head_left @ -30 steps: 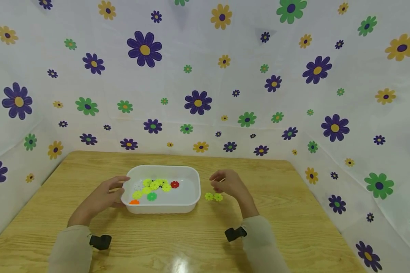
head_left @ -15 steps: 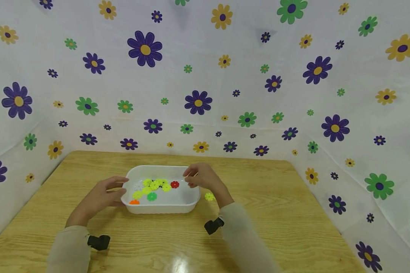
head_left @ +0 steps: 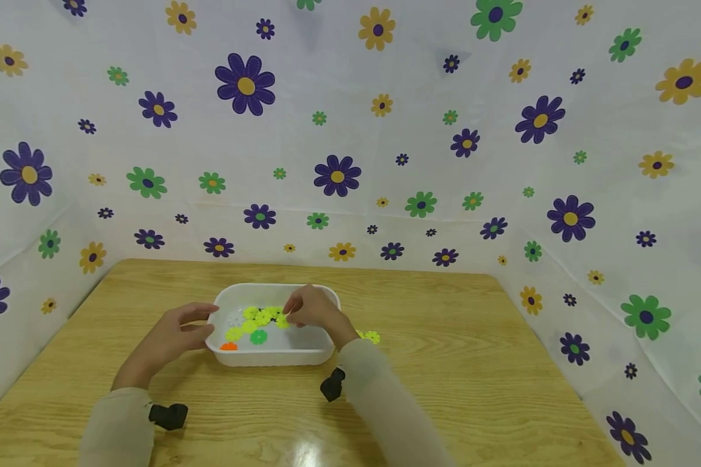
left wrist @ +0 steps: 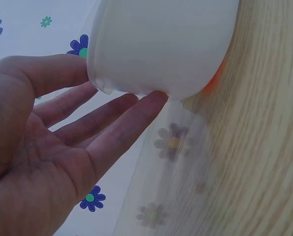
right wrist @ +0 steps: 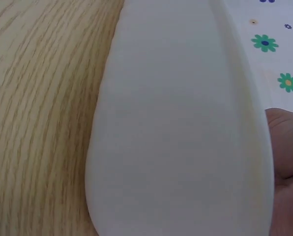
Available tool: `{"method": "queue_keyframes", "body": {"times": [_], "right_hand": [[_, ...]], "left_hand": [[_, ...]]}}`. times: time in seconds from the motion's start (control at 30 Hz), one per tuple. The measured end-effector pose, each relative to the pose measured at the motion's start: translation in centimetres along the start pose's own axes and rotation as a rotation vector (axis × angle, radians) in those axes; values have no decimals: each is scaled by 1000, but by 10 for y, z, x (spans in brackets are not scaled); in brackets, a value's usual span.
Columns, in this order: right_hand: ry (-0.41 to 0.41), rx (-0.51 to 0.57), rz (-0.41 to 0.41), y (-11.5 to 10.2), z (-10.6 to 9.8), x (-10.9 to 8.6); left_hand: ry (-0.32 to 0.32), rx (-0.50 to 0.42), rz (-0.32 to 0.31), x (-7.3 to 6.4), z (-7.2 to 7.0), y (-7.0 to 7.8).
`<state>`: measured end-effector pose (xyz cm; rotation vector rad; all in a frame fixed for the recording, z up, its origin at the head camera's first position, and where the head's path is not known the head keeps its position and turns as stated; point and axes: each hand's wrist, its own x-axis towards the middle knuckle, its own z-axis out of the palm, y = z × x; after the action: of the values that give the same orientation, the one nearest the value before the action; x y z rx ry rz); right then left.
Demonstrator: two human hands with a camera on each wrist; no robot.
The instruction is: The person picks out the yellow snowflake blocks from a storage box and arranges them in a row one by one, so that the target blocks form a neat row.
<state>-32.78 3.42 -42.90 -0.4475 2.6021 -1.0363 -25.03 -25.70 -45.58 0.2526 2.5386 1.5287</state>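
Observation:
In the head view, a white plastic tray (head_left: 271, 358) stands on the wooden table. My left hand (head_left: 172, 337) holds its left end, the upper finger reaching over the rim. The left wrist view shows the left hand's other fingers (left wrist: 131, 115) against the outer wall. My right hand (head_left: 315, 308) is inside the tray with bent fingers, their tips at a yellow flower-shaped piece (head_left: 282, 322); whether they grip it cannot be made out. Nearby lie more yellow pieces (head_left: 249, 326), a green one (head_left: 258, 336) and an orange one (head_left: 228, 346). In the right wrist view, the tray wall hides most of that hand.
Two yellow flower pieces (head_left: 373, 337) lie on the table (head_left: 444, 363) right of the tray, partly behind the right forearm. A white cloth with printed flowers (head_left: 350, 97) stands as a wall behind and at both sides. Each wrist wears a black camera (head_left: 169, 416).
My right hand has moved left, from above the yellow pieces on the table, over the tray's right rim to the pieces inside. It now covers the red piece. My left hand stays on the tray.

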Motion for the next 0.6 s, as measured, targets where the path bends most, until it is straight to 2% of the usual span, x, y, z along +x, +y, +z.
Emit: {"method": "queue_keyframes", "body": {"times": [0.2,0.47,0.6], "right_hand": [[-10,-87,17,3,9,10],[34,-167,-11,4,16,18],[59,-188,1,0,19,18]], "left_hand": [[7,5,2,-1,1,2],[9,5,11,-1,1,1],[6,10,10,-2,1,1]]}}
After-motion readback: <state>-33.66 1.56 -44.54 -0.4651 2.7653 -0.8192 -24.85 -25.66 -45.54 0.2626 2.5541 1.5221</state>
